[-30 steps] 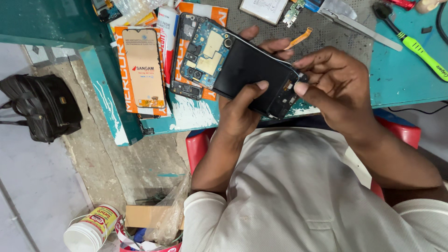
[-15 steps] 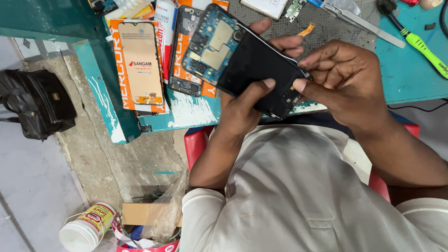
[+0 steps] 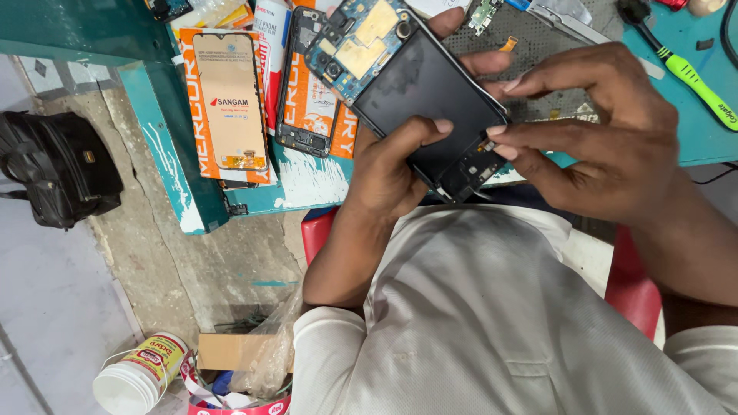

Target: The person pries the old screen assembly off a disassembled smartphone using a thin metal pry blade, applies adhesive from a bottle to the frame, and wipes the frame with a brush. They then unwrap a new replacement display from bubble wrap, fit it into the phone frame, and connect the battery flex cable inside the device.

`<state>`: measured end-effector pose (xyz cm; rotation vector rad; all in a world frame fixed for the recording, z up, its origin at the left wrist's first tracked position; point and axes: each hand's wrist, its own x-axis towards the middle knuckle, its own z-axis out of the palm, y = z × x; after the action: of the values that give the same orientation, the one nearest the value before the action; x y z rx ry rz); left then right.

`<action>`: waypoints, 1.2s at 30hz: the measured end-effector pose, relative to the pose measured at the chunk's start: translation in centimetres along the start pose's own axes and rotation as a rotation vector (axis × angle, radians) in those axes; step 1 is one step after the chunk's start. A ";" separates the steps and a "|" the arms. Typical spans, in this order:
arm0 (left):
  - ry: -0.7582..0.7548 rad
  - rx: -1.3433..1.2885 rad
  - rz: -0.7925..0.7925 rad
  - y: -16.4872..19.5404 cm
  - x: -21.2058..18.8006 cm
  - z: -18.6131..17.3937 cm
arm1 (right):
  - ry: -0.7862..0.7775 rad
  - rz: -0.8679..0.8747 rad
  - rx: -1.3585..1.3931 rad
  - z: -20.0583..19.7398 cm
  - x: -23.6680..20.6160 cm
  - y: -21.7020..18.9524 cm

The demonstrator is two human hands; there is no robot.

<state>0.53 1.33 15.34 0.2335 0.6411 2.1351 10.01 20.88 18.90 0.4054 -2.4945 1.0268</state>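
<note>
My left hand [image 3: 388, 165] grips an opened phone [image 3: 407, 84] from below, thumb pressed on its black battery, with the blue circuit board and gold shields exposed at the far end. My right hand [image 3: 596, 134] reaches in from the right, fingertips pinching at the phone's near lower corner by the small port board. The phone is held above the edge of the teal workbench [image 3: 165, 165].
A replacement screen [image 3: 232, 100] in orange packaging and a black phone frame [image 3: 304, 84] lie on the bench to the left. A green-handled screwdriver [image 3: 696, 81] lies at right. A black bag [image 3: 58, 169], a white jar [image 3: 138, 373] and scraps sit on the floor.
Both hands and the phone have shifted slightly up and left in view. My right fingertips have closed in on the phone's lower corner.
</note>
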 end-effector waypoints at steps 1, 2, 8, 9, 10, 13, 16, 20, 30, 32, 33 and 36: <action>0.008 0.031 -0.019 0.3 0.0 0.3 | -0.023 -0.046 -0.032 -0.4 0.2 0.2; 0.011 0.059 -0.032 0.5 -0.1 0.6 | -0.047 -0.092 -0.064 -0.7 0.3 0.4; 0.024 0.083 -0.073 0.9 -0.4 1.4 | -0.167 -0.176 -0.061 -1.8 1.0 0.6; 0.022 0.061 -0.076 0.9 -0.4 1.3 | -0.170 -0.191 -0.069 -1.8 1.0 0.5; 0.011 0.032 -0.075 0.7 -0.4 1.2 | -0.174 -0.206 -0.077 -1.9 1.0 0.5; 0.012 -0.003 -0.069 0.4 -0.7 0.8 | -0.206 -0.246 -0.076 -2.1 1.2 0.6; 0.057 0.022 -0.030 0.2 -0.9 0.8 | -0.226 -0.281 -0.082 -2.3 1.3 0.7; 0.108 0.117 0.004 0.1 -1.1 1.3 | -0.209 -0.312 -0.094 -2.6 1.4 0.8; 0.009 0.530 0.107 0.4 -2.5 2.0 | -0.158 -0.433 -0.029 -3.0 2.2 1.2; 0.017 0.522 0.105 0.4 -2.5 2.0 | -0.168 -0.434 -0.023 -3.1 2.2 1.1; 0.016 0.516 0.104 0.4 -2.5 2.1 | -0.174 -0.441 -0.017 -3.2 2.3 1.2; 0.004 0.522 0.092 0.6 -2.6 2.2 | -0.188 -0.456 -0.012 -3.2 2.4 1.2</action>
<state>2.48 -0.21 17.70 0.5489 1.2044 2.0177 8.25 23.79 21.40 1.0516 -2.3939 0.8165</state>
